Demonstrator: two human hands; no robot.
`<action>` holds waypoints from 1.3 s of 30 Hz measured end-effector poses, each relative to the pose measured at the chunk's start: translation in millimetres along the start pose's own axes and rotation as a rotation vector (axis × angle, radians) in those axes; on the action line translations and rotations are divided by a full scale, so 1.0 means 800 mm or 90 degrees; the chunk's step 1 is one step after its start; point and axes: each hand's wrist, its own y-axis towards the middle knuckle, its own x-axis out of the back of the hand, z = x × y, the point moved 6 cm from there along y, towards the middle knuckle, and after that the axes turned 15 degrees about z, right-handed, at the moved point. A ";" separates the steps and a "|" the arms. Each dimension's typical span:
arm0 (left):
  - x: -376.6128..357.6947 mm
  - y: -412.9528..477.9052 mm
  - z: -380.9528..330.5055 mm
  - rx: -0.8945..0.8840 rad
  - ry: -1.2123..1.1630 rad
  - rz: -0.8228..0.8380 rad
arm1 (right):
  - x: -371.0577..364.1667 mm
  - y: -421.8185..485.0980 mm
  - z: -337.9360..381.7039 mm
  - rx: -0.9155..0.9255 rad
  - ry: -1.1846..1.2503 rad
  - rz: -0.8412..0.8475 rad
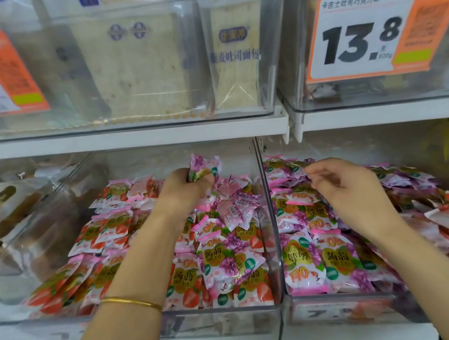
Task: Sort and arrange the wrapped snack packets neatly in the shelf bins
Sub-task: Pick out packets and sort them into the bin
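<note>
Two clear bins sit side by side on the lower shelf (pixel 132 139), both heaped with snack packets. The left hand (pixel 185 186) is raised over the back of the left bin (pixel 177 321), fingers clamped on a purple packet (pixel 204 166) held upright above the strawberry packets (pixel 108 227). The right hand (pixel 354 189) hovers over the right bin (pixel 341 312), fingers loosely apart, fingertips touching the grape packets (pixel 333 260) near the bin's back left corner. A gold bangle (pixel 132 302) circles the left wrist.

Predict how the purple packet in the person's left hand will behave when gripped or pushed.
The purple packet probably crumples easily: its film wrapper bends in the left hand. Likely light, pinched by fingertips alone. Its glossy film may slide over neighbouring packets.
</note>
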 end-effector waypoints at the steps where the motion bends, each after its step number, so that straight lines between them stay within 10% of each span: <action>1: -0.009 0.003 0.000 0.003 0.023 0.032 | 0.000 -0.001 0.001 -0.001 0.009 -0.003; 8: -0.055 0.052 -0.001 0.079 0.379 0.204 | 0.006 0.001 0.000 -0.005 0.034 -0.020; 14: -0.058 0.054 0.012 0.041 0.517 0.142 | 0.007 0.001 -0.003 -0.009 0.050 -0.011; 19: -0.029 0.000 -0.013 -0.075 0.117 0.008 | 0.014 -0.009 -0.002 -0.014 0.119 -0.026; 24: -0.062 -0.066 -0.052 -0.031 -0.421 0.218 | 0.008 -0.020 0.011 -0.040 0.452 0.052; 28: -0.105 -0.083 -0.065 0.013 -0.489 0.323 | -0.008 -0.031 0.032 -0.044 0.643 0.204; 39: -0.170 -0.101 -0.075 0.013 -0.569 0.349 | 0.009 -0.055 0.015 0.007 0.576 0.328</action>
